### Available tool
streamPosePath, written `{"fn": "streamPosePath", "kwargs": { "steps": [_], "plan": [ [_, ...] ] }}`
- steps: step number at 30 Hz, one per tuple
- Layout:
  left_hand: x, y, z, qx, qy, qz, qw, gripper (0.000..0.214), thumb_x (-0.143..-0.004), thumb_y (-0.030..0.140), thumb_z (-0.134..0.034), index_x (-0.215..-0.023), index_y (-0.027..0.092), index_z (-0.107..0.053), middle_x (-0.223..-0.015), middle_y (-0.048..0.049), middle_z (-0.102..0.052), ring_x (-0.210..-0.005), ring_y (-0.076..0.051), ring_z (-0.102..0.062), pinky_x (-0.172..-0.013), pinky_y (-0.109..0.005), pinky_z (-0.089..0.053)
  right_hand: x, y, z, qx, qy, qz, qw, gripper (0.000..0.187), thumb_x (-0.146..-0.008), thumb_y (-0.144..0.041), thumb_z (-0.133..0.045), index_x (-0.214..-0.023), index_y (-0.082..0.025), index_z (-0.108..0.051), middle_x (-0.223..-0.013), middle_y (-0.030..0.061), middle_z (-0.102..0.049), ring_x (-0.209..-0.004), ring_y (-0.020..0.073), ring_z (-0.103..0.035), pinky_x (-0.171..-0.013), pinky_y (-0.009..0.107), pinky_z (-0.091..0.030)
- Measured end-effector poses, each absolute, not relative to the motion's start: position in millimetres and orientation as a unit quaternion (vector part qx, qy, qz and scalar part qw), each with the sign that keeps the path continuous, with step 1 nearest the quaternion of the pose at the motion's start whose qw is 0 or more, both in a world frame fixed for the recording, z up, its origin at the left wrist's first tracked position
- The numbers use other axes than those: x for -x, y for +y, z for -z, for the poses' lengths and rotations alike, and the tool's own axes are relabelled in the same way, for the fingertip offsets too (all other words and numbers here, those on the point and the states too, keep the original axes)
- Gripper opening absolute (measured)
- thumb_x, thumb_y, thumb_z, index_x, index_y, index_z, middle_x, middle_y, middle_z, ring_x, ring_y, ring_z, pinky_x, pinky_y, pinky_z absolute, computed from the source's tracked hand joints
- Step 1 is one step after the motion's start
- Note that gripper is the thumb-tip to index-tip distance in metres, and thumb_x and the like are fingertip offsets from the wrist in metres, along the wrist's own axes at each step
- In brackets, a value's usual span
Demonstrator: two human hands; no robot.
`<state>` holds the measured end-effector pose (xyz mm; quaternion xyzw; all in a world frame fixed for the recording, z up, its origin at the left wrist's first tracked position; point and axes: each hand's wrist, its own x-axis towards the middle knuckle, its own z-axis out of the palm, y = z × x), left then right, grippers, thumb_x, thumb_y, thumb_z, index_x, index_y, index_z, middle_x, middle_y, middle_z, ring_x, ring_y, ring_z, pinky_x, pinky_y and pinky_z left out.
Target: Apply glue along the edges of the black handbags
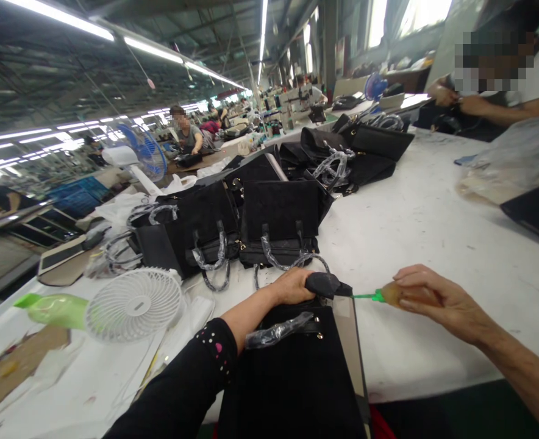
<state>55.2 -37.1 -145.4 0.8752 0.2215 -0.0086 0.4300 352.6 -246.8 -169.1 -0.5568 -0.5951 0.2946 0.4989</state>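
A black handbag (292, 378) lies in front of me at the table's near edge, its plastic-wrapped handle (278, 331) on top. My left hand (294, 285) is closed round a black flap or strap piece (327, 285) at the bag's far end. In my right hand (438, 299) is a squeeze bottle (395, 296) of amber liquid with a green nozzle, gripped between thumb and fingers. The nozzle tip points left and reaches the end of the black piece; whether it touches is too small to tell. A beige panel (347, 329) shows along the bag's right side.
Several black handbags (278, 210) with wrapped handles stand across the white table (434, 225). To the left are a white fan (135, 305) and a green bottle (54, 309). A plastic bag (516, 152) lies at right, near a seated co-worker (525, 91).
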Motion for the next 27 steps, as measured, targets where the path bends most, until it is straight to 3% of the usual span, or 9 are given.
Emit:
{"fn": "streamPosePath", "kwargs": {
  "steps": [7,16,27],
  "plan": [
    [-53,-35,153,-0.872,0.208,0.003,0.444,0.046,-0.078,0.014,-0.063,-0.122,0.024,-0.074,-0.117,0.0021,-0.078,-0.108,-0.021,-0.071,-0.098,-0.028,-0.054,-351,-242,166,0.570,-0.596,-0.278,0.493,0.024,-0.084,-0.048,-0.081,-0.102,-0.033,-0.076,-0.117,0.0064,-0.067,-0.112,0.0307,-0.066,-0.096,0.047,-0.058],
    [-52,-34,153,-0.871,0.205,0.003,0.446,0.051,-0.076,0.011,-0.064,-0.124,0.024,-0.073,-0.116,0.0027,-0.078,-0.110,-0.021,-0.071,-0.097,-0.028,-0.054,-346,-244,160,0.577,-0.592,-0.287,0.484,0.024,-0.083,-0.049,-0.081,-0.100,-0.031,-0.077,-0.115,0.0069,-0.067,-0.106,0.0287,-0.068,-0.091,0.043,-0.060],
    [-54,-37,147,-0.881,0.215,-0.002,0.422,0.040,-0.075,0.015,-0.065,-0.113,0.020,-0.077,-0.100,0.0016,-0.080,-0.098,-0.021,-0.072,-0.087,-0.026,-0.053,-345,-262,166,0.550,-0.609,-0.365,0.440,0.018,-0.087,-0.044,-0.080,-0.098,-0.030,-0.076,-0.116,0.0065,-0.067,-0.107,0.0273,-0.068,-0.093,0.039,-0.059]
  ]
}}
